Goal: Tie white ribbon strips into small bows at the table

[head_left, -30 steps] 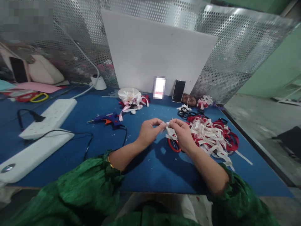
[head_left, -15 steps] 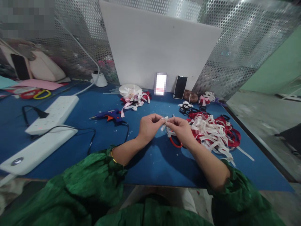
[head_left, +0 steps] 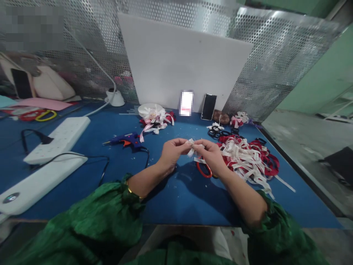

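Note:
Between the fingertips of both hands is a small white ribbon bow (head_left: pixel 191 147), held above the middle of the blue table. My left hand (head_left: pixel 173 152) pinches its left side, and my right hand (head_left: pixel 211 154) pinches the right side. Scissors with red handles (head_left: pixel 203 170) lie under my right hand, their blades mostly hidden. Close by on the right is a tangled pile of white and red ribbon strips (head_left: pixel 245 156). A blue glue gun (head_left: pixel 125 140) with an orange trigger rests on the table, left of my left hand.
White power strips (head_left: pixel 59 140) with black cords lie on the left. At the back, a white dish (head_left: pixel 146 109) stands behind finished-looking bows (head_left: pixel 157 119). A lit phone (head_left: pixel 186 103) and a dark phone (head_left: pixel 209 106) lean on a white board (head_left: pixel 184 62). Black hair ties (head_left: pixel 216 131) lie right.
The view has tilted slightly up. Both hands still pinch the bow; its white loops now show more widely spread between my fingers.

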Demonstrator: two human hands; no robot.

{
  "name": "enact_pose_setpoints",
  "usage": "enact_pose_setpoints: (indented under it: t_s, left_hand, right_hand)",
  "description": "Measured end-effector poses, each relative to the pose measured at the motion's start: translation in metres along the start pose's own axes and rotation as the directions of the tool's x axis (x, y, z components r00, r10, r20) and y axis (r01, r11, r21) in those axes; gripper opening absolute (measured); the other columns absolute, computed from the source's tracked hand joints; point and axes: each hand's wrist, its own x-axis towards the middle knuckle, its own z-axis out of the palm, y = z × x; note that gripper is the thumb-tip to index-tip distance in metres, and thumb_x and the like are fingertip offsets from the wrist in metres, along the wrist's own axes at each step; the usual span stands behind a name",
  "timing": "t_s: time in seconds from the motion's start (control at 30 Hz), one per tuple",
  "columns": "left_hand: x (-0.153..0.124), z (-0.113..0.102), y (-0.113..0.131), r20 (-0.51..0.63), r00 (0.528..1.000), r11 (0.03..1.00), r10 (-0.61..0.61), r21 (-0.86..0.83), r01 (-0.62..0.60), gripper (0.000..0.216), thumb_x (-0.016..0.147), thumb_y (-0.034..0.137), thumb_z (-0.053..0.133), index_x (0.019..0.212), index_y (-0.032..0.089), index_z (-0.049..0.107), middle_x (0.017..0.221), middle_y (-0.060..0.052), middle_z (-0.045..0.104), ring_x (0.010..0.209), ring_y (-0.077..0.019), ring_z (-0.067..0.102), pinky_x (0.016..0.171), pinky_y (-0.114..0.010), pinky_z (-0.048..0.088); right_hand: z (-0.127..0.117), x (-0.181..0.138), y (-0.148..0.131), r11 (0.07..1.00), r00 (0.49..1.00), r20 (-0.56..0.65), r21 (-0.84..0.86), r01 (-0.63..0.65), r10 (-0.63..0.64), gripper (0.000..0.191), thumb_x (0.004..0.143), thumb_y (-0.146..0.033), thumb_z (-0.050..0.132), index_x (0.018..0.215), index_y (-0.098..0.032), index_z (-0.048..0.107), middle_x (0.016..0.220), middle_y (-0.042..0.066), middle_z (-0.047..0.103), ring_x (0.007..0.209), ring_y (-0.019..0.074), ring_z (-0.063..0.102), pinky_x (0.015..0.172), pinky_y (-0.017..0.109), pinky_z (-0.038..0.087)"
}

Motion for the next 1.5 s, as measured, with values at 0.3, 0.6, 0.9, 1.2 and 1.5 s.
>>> enact_pose_setpoints:
  t_s: [0.3,0.6,0.9,1.2,1.5]
  left_hand:
    - [-0.005,0.003,0.002,0.009,0.995,0.987,0.101,0.125,-0.101,0.015,0.064,0.028,0.071,0.071,0.015,0.066,0.062,-0.001,0.065,0.060,-0.0138,0.062,0.063,-0.027,0.049]
    - [-0.002,0.002,-0.001,0.101,0.990,0.974,0.098,0.196,-0.116,0.021,0.064,0.032,0.072,0.064,0.014,0.060,0.058,0.001,0.060,0.056,-0.0094,0.052,0.057,-0.023,0.042]
    - [0.000,0.001,-0.010,0.244,0.936,0.966,-0.254,0.026,0.256,0.027,0.061,0.033,0.076,0.065,0.015,0.057,0.065,-0.002,0.062,0.062,-0.0103,0.057,0.066,-0.025,0.044]
    - [0.003,-0.001,-0.012,0.108,0.993,0.998,-0.054,0.018,0.052,0.025,0.063,0.036,0.074,0.069,0.015,0.061,0.068,0.000,0.060,0.064,-0.0105,0.054,0.061,-0.023,0.041]
    - [0.002,-0.001,-0.008,0.101,0.995,0.998,-0.025,0.054,0.020,0.030,0.064,0.043,0.072,0.074,0.016,0.064,0.068,-0.001,0.061,0.063,-0.0102,0.055,0.062,-0.023,0.042]
  right_hand:
    - [-0.001,0.000,0.003,1.000,0.998,-0.057,-0.008,-0.025,0.025,0.017,0.071,-0.035,0.066,0.073,-0.018,0.063,0.058,-0.003,0.054,0.048,0.0089,0.041,0.046,0.022,0.032]
    - [0.004,-0.001,0.004,0.902,0.986,-0.055,0.414,-0.122,0.159,0.016,0.064,-0.027,0.072,0.070,-0.018,0.061,0.062,-0.003,0.057,0.055,0.0102,0.050,0.053,0.023,0.041]
    - [0.000,0.005,0.005,0.681,0.882,0.131,0.588,-0.436,0.452,0.023,0.054,-0.023,0.079,0.063,-0.015,0.060,0.049,-0.004,0.052,0.042,0.0057,0.044,0.045,0.019,0.040]
    - [0.001,0.001,-0.004,0.882,0.972,0.050,0.412,-0.230,0.230,0.029,0.063,-0.034,0.075,0.081,-0.015,0.063,0.058,-0.001,0.060,0.050,0.0085,0.051,0.047,0.020,0.035]
    - [-0.001,0.002,0.002,0.902,0.976,0.036,0.378,-0.211,0.214,0.025,0.060,-0.030,0.076,0.075,-0.016,0.062,0.059,-0.002,0.059,0.052,0.0090,0.052,0.046,0.020,0.034]
